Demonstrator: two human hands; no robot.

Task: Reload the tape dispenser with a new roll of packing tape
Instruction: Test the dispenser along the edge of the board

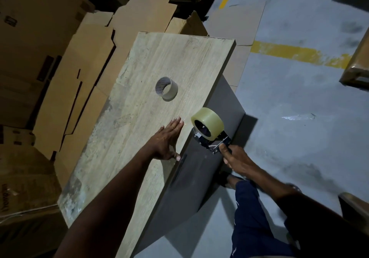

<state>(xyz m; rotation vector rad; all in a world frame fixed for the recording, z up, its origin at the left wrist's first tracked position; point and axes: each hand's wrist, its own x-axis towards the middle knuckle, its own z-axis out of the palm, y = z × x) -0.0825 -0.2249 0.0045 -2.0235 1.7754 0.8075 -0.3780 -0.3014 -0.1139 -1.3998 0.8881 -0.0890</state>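
Table (159,62): I see worn wood-grain top.
Flattened cartons (85,62): stacked left.
Floor (289,102): grey, yellow stripe (295,53).

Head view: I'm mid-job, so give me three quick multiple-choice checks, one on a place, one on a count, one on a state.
1. Where is the empty brown cardboard tape core?
A. On the pale wooden tabletop
B. On the grey floor
C. In the left hand

2. How many clear tape rolls sit on the black and metal tape dispenser?
A. None
B. One
C. Two

3. What is the left hand doing?
A. Gripping the core
B. Resting flat, open, on the tabletop
C. Holding the dispenser

Answers:
1 A, the core lies mid-table, apart from both hands.
2 B, one clear packing tape roll is mounted.
3 B, its fingers are spread; the right hand holds the dispenser.
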